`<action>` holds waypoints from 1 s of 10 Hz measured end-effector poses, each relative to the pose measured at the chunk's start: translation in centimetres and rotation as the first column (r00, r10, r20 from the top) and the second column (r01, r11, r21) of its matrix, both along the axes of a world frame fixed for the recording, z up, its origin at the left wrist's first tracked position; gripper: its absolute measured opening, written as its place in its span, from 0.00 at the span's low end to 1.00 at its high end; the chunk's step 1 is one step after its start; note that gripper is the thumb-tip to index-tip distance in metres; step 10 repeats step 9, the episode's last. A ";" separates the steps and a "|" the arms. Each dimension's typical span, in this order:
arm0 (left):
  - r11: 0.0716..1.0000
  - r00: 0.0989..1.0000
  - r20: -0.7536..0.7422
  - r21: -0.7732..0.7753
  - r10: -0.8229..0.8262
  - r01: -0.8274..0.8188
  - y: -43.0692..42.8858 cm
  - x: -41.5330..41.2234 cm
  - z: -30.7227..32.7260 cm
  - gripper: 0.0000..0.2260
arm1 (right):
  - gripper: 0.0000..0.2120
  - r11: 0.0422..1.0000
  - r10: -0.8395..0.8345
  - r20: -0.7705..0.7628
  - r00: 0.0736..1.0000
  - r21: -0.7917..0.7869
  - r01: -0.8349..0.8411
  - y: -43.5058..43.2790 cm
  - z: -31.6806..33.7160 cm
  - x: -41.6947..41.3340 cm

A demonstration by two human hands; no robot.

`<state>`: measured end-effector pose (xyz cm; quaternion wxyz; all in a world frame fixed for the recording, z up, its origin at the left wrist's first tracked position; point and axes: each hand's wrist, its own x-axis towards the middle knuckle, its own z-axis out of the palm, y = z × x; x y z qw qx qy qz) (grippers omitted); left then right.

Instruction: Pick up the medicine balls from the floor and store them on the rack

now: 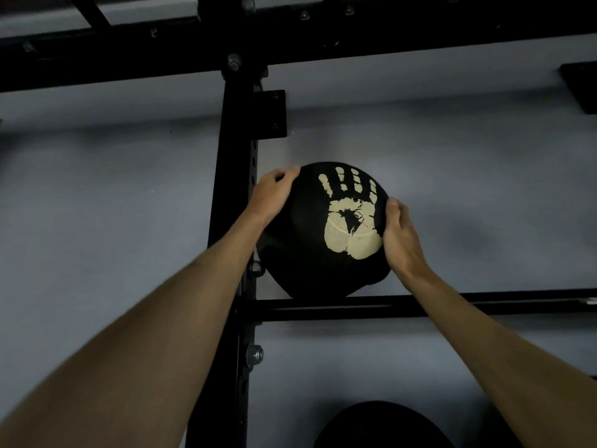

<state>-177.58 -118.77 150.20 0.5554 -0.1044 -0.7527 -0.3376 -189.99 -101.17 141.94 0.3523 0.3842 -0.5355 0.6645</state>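
Note:
A black medicine ball (310,247) with a pale handprint logo rests on a horizontal bar (403,307) of the black rack, against the grey wall. My left hand (273,192) grips its upper left side. My right hand (400,234) presses its right side. The ball sits just right of the rack's upright post (231,189). A second black ball (384,428) shows partly at the bottom edge, on a lower level.
The rack's top crossbeam (355,37) runs across the upper part of the view. A wall bracket (271,113) joins the post to the grey wall. Another dark bracket (581,87) sticks out at the far right.

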 end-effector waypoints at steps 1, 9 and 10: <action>0.999 0.998 0.045 -0.010 0.034 -0.033 0.3 -1.0 0.5 0.22 | 0.26 1.000 0.018 0.049 0.999 0.022 -0.019 0.2 -0.2 -1.0; 0.998 0.999 -0.042 0.061 0.030 -0.027 -1.1 2.7 -3.6 0.16 | 0.14 0.967 -0.219 -0.040 0.975 0.123 0.222 3.4 2.9 5.4; 0.998 0.999 -0.042 0.061 0.030 -0.027 -1.1 2.7 -3.6 0.16 | 0.14 0.967 -0.219 -0.040 0.975 0.123 0.222 3.4 2.9 5.4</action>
